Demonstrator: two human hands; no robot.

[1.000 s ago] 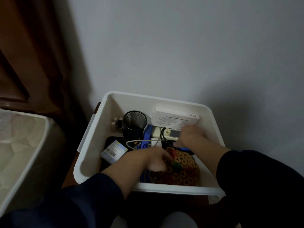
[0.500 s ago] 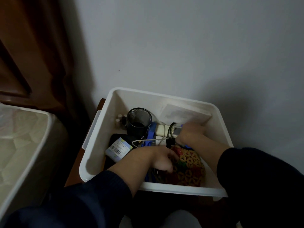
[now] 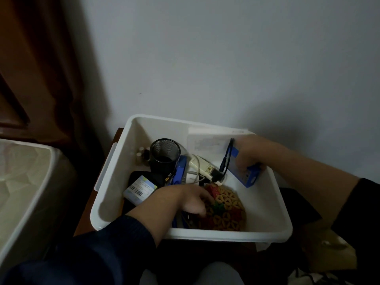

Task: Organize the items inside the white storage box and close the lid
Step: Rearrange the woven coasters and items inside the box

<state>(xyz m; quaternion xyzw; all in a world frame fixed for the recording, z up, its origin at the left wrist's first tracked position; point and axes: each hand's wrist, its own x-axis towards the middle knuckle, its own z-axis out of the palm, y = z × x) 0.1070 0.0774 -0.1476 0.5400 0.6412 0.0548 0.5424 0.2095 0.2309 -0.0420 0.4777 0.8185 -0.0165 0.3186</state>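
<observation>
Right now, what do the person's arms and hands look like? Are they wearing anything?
Both hands, the left hand and the right hand, are bare: no gloves, rings or watch show. Each arm wears a dark navy long sleeve, pushed up so the forearms are uncovered.

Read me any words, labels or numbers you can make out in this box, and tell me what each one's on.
No text here can be read.
Small carton: barcode and printed lines, too small.
White packet at the back: print blurred.
Power strip: label too small.
Blue device in right hand: markings too small.
</observation>
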